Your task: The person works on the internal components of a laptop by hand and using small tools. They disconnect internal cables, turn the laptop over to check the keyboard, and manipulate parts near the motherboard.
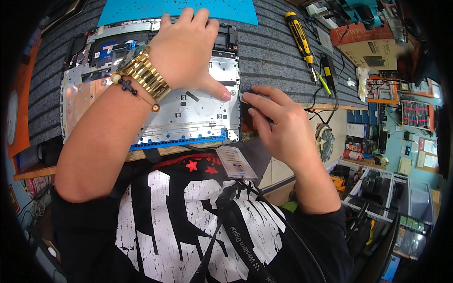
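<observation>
A silver metal laptop chassis (pixel 198 111) lies on the ribbed grey mat, with a blue strip (pixel 184 140) along its near edge. My left hand (pixel 186 54) reaches across it, fingers stretched over the far edge and thumb laid on the metal panel. A gold watch (pixel 146 73) and a beaded bracelet (pixel 127 86) circle that wrist. Beside the chassis's right edge, my right hand (pixel 278 118) is closed, with fingers bent and thumb near the index finger. What sits between those fingertips, if anything, is too small to make out.
Beyond the chassis lies a blue sheet (pixel 179 12). To the right on the ribbed mat (pixel 269 61) are a yellow-and-black screwdriver (pixel 299 37), a green pen-like tool (pixel 323 83) and a black device with a cable (pixel 328 70). Cardboard boxes (pixel 368 54) stand farther right.
</observation>
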### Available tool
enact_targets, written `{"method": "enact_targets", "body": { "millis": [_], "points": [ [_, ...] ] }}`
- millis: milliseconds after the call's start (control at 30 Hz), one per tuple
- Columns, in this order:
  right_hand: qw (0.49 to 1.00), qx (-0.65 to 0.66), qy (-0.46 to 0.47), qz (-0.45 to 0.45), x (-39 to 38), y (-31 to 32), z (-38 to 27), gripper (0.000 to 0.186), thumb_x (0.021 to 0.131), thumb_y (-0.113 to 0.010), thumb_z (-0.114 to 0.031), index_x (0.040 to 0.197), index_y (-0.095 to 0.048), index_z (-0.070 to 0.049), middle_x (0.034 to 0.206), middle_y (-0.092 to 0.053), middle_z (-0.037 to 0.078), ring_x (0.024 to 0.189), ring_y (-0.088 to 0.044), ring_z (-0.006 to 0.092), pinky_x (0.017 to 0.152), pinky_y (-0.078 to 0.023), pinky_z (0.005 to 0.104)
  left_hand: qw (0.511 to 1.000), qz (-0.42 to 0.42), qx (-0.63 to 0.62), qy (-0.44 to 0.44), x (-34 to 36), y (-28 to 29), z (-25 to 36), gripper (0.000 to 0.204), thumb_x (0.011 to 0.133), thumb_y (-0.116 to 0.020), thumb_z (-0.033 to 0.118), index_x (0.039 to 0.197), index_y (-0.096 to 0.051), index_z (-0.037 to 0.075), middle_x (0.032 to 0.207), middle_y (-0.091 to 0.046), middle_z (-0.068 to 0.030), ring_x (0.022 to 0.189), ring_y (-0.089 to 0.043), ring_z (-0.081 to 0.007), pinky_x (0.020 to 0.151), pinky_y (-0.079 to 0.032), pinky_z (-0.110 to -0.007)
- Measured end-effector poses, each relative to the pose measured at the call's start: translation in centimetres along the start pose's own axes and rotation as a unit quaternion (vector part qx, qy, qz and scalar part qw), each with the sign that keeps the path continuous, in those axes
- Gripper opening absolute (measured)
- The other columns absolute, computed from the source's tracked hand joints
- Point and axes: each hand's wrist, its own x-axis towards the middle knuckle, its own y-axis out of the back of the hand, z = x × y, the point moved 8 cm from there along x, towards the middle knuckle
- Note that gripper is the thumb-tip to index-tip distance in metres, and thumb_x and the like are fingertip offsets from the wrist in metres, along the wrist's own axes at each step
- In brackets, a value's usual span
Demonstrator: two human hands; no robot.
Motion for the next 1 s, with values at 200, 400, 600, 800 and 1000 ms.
{"method": "enact_targets", "body": {
  "millis": [200, 400, 600, 800, 1000],
  "points": [
    [1.0, -0.014, 0.011, 0.013, -0.2, -0.5, 0.2, 0.03, 0.101, -0.081, -0.007, 0.13, -0.086, -0.008, 0.133, -0.082, 0.018, 0.101, -0.084, 0.0447, 0.085, -0.069, 0.0524, 1.0, 0.013, -0.007, -0.022, 0.0, 0.0, 0.0, 0.15, 0.05, -0.1, 0.092, 0.157, -0.061, -0.006, 0.146, -0.065, -0.0234, 0.144, -0.06, -0.0457, 0.121, -0.051, -0.07],
    [0.999, -0.022, 0.004, 0.045, -0.5, -0.9, -0.2, 0.03, 0.101, -0.082, -0.007, 0.13, -0.087, -0.009, 0.134, -0.08, 0.018, 0.1, -0.084, 0.0438, 0.083, -0.069, 0.0521, 1.0, 0.001, -0.001, -0.014, 0.2, 0.2, 0.3, 0.15, 0.05, -0.102, 0.089, 0.158, -0.06, -0.007, 0.148, -0.064, -0.0243, 0.146, -0.059, -0.0465, 0.122, -0.05, -0.073],
    [0.989, 0.132, -0.069, -0.003, 0.1, -0.7, 1.6, 0.023, 0.106, -0.078, -0.004, 0.127, -0.086, -0.001, 0.131, -0.078, 0.019, 0.096, -0.084, 0.0405, 0.083, -0.067, 0.0475, 1.0, -0.024, 0.007, 0.001, 0.3, 0.2, 0.4, 0.153, 0.051, -0.102, 0.09, 0.162, -0.059, -0.007, 0.152, -0.062, -0.0245, 0.151, -0.057, -0.0467, 0.126, -0.048, -0.074],
    [0.987, 0.157, -0.044, -0.009, 0.8, -0.4, 2.0, 0.021, 0.108, -0.076, -0.003, 0.126, -0.086, 0.002, 0.13, -0.077, 0.019, 0.099, -0.084, 0.0399, 0.09, -0.067, 0.0467, 1.0, -0.025, 0.009, 0.005, 0.4, 0.1, 0.1, 0.154, 0.053, -0.1, 0.093, 0.163, -0.059, -0.006, 0.153, -0.062, -0.0231, 0.151, -0.058, -0.0459, 0.127, -0.048, -0.072],
    [0.998, 0.055, 0.003, -0.029, 0.5, -0.1, 1.8, 0.024, 0.106, -0.08, -0.011, 0.129, -0.088, -0.008, 0.138, -0.079, 0.014, 0.109, -0.083, 0.0413, 0.093, -0.067, 0.0498, 1.0, -0.019, 0.0, 0.005, 0.2, -0.1, -0.1, 0.153, 0.054, -0.099, 0.094, 0.163, -0.059, -0.006, 0.153, -0.061, -0.0232, 0.151, -0.057, -0.0456, 0.128, -0.047, -0.071]
  ]
}}
